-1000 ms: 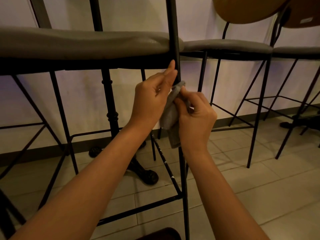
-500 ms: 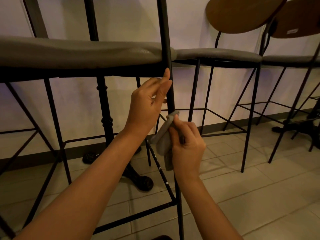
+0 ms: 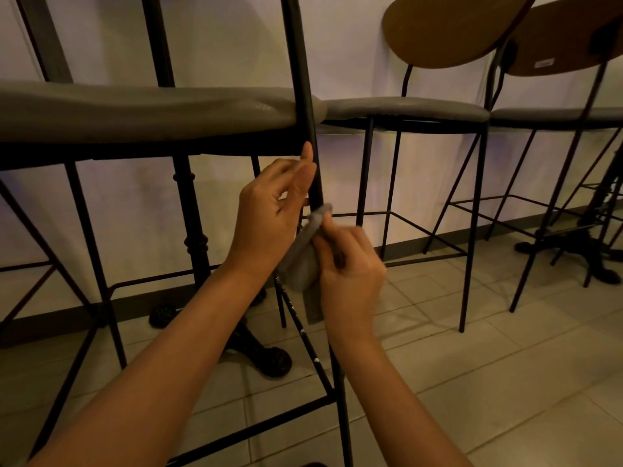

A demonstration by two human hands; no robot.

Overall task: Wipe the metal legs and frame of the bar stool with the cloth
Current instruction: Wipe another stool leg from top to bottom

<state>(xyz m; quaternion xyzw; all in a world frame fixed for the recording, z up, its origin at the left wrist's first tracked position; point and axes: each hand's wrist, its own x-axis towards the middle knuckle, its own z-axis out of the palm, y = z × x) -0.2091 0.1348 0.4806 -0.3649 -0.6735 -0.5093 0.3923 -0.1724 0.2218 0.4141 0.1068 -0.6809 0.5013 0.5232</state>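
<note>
My right hand [image 3: 350,264] grips the grey cloth [image 3: 303,261] against the black stool leg [image 3: 312,163], just below the grey seat [image 3: 145,109]. My left hand [image 3: 273,214] rests on that leg with fingers extended, just above the cloth. Two more stools [image 3: 438,109] stand to the right on the tiled floor [image 3: 505,382].

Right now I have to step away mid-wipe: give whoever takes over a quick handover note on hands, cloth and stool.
Left hand: fingers mostly straight, resting against the front leg just below the seat, steadying it.
Right hand: grips the grey cloth, which is pressed against that same leg below the left hand.
Done: cannot tell from this view which parts are already clean.
Left: lower stretch of this leg, the footrest bars with pale specks on the slanted one, and the other legs.
</note>
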